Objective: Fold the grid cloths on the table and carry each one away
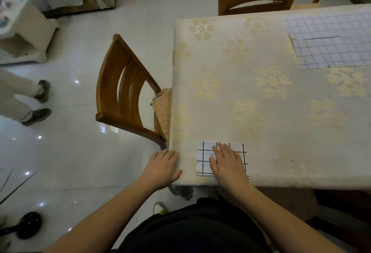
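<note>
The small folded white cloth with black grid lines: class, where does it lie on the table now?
The small folded white cloth with black grid lines lies at the near left corner of the cream floral-covered table, flat under the right hand.

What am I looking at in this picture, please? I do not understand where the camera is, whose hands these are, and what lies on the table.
There is no machine here. One person wears a camera on the head, so the single picture looks down along their own arms.

The right hand lies flat, fingers straight, pressing on a small folded cloth with a dark grid, near the table's near corner. The left hand rests open at that corner's edge and holds nothing.

Farther away, at the right, lie flat grid cloths, not yet folded small. Two wooden chairs stand by the table. At the left, another person's legs cross the floor.
</note>
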`<action>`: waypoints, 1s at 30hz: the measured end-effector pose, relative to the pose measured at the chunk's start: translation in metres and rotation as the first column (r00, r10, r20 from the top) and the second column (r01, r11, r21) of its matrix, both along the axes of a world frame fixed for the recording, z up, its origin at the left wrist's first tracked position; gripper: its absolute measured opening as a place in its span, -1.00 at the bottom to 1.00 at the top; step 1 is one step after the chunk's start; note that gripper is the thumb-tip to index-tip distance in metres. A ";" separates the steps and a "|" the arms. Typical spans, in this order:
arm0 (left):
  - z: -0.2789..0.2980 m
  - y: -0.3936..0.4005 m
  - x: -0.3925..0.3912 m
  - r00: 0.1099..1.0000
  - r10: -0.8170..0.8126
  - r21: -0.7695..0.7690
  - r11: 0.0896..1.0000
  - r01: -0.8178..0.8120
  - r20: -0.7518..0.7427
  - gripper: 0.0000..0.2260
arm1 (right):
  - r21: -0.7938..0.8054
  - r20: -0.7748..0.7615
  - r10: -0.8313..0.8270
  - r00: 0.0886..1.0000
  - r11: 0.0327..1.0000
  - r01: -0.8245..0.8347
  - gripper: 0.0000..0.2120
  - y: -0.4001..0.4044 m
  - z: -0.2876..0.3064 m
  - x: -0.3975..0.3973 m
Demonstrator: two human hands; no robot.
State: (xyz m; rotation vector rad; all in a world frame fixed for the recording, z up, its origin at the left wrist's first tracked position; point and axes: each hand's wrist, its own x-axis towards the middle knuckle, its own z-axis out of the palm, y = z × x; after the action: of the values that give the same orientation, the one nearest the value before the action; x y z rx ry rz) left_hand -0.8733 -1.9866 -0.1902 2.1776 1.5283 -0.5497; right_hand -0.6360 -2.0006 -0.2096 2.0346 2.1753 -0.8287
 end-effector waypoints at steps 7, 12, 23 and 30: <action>0.003 -0.039 -0.071 0.997 0.076 0.040 0.996 -0.076 0.003 -0.26 | -0.005 0.108 0.101 0.989 0.995 -0.101 -0.34 -0.017 0.015 -0.062; 0.004 -0.071 -0.136 0.993 0.122 0.095 0.988 -0.121 -0.001 -0.23 | 0.045 0.156 0.153 0.976 0.986 -0.162 -0.34 -0.040 0.023 -0.130; 0.005 -0.151 -0.299 0.936 0.351 0.049 0.936 -0.349 -0.037 -0.17 | -0.154 0.064 0.295 0.953 0.947 -0.282 -0.41 -0.070 0.034 -0.298; 0.003 -0.161 -0.344 0.893 0.450 0.034 0.892 -0.450 0.001 -0.07 | -0.093 0.093 0.365 0.926 0.930 -0.357 -0.41 -0.058 0.040 -0.350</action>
State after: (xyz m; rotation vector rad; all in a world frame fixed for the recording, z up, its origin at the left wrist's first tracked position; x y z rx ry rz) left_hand -1.2169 -2.1477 -0.1872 1.7493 1.9756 -0.3761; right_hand -0.9862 -2.0590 -0.1699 1.5325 2.3147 -0.7201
